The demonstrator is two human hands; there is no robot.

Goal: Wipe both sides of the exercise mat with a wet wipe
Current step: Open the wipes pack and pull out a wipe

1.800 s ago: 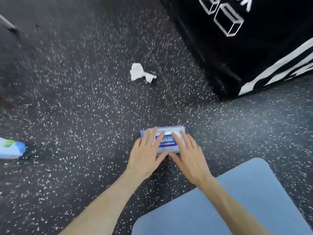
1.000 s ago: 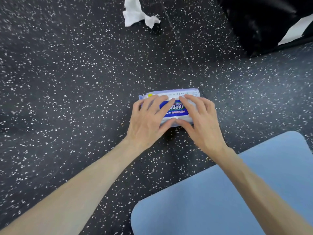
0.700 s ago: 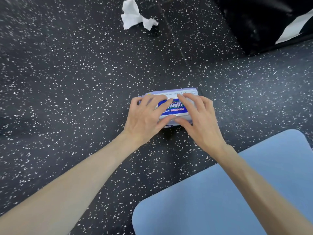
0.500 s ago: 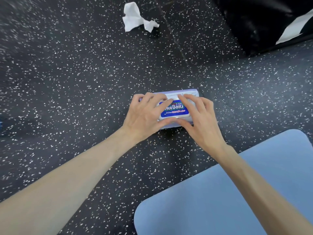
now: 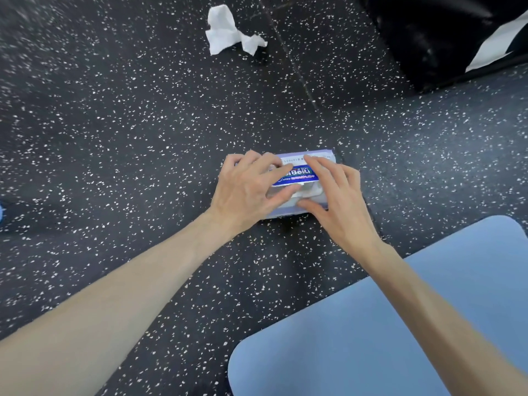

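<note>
Nearest, blue exercise mat [image 5: 371,324] flat on speckled floor [image 5: 114,138], lower right. Beyond its corner, wet-wipe pack [image 5: 297,178] on floor; left hand [image 5: 245,190] and right hand [image 5: 337,201] both on it, fingers curved over top, thumbs at near edge. Farther off, crumpled white wipe [image 5: 228,31].

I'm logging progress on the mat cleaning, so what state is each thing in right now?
Wipe pack: lying flat on the floor, label up, both hands on it; no wipe seen pulled out.
Left hand: grips the pack's left end.
Right hand: fingers rest across the pack, thumb at its near edge.
Mat: flat on the floor, untouched.
Crumpled wipe: lying loose on the floor.
</note>
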